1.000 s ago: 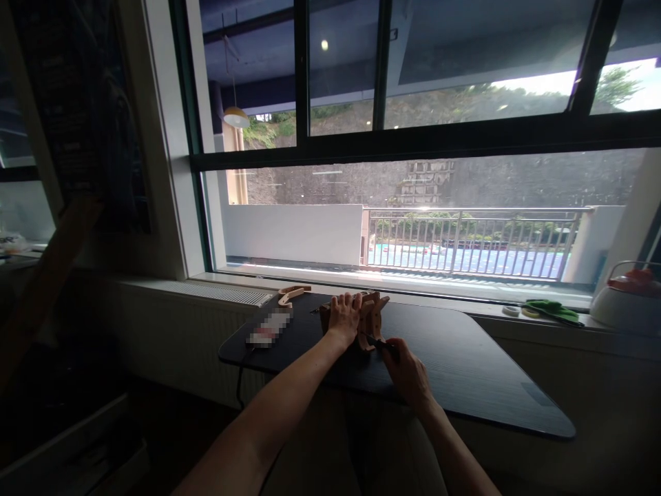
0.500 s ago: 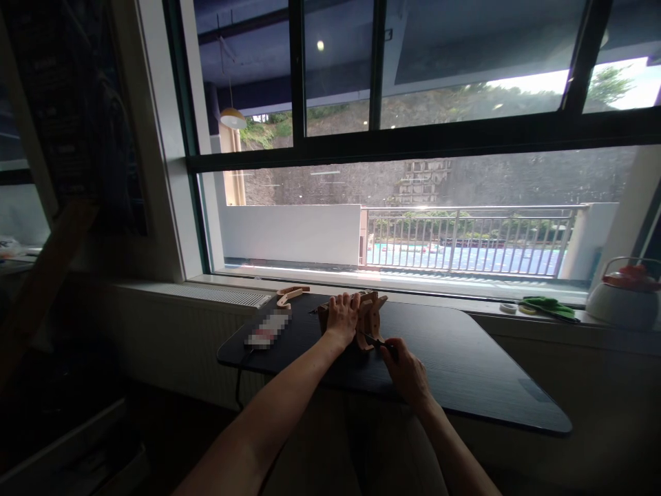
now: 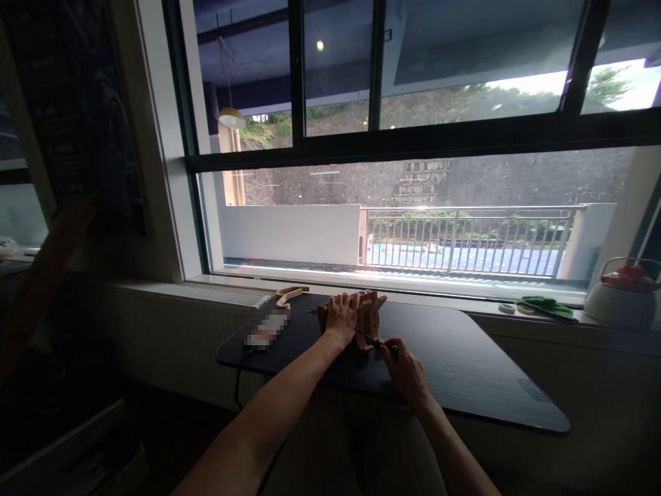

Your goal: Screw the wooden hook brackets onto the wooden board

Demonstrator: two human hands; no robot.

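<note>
My left hand (image 3: pixel 343 317) is closed over the top of a brown wooden piece (image 3: pixel 372 321) on the dark table, holding it down. Curved, upright wooden parts with small holes stick out of this piece to the right of my fingers. In my right hand (image 3: pixel 407 372) is a slim black hand tool (image 3: pixel 374 342), its exact kind too dark to make out. Its tip points left and meets the lower part of the wooden piece. My left palm and fingers hide much of the piece's left side.
Behind and left on the table (image 3: pixel 465 372) lies a loose curved wooden part (image 3: pixel 290 296). A blurred-out flat object (image 3: pixel 267 329) with a cable is nearer. On the windowsill are a green glove (image 3: pixel 547 308), tape rolls (image 3: pixel 507 308) and a white kettle (image 3: pixel 622 296) with a red top.
</note>
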